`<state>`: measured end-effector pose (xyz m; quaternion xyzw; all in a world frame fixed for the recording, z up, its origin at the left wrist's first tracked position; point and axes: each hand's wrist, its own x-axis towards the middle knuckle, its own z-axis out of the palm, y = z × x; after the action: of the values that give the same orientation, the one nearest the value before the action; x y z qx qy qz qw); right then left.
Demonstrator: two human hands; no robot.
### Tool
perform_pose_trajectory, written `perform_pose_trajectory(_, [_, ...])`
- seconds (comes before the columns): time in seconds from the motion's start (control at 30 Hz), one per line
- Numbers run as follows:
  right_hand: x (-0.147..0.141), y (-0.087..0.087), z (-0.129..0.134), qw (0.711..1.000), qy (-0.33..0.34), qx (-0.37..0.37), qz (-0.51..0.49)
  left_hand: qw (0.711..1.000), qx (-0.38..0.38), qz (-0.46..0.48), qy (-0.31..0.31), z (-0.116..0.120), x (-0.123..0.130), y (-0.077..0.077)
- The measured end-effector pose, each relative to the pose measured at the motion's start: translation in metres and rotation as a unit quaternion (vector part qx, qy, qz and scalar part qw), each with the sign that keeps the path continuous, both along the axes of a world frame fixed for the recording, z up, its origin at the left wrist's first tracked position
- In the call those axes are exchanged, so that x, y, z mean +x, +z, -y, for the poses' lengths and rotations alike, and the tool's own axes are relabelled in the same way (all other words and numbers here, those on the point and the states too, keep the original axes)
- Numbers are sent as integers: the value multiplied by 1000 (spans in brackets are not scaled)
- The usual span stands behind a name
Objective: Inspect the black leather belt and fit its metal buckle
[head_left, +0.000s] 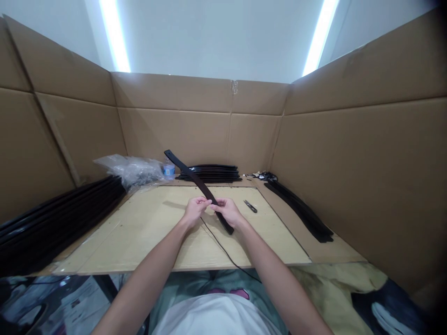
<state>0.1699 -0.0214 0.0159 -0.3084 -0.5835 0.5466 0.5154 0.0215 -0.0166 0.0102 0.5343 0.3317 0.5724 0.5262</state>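
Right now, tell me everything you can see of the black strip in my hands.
The black strip is long, narrow and gently curved, fairly dull, perhaps plastic or rubber. A small hole-like mark shows at its far end. It slants over the pale board, far end left, near end right. The left hand and right hand hold its nearer half; whether it touches the board is unclear.

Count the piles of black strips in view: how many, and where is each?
3: a left pile and a right pile beside the pale board, and a back pile beyond it. Others may be hidden.
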Motion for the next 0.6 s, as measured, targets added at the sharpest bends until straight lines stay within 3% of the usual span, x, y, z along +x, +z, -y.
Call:
perform_pose_trajectory(0.37, [0,6,6,1000,18,-2,-24,1000,7,14,-21,3,3,1])
perform_pose_trajectory(0.6, [0,7,5,1000,-9,-10,-20,1000,1,4,-26,3,2,1])
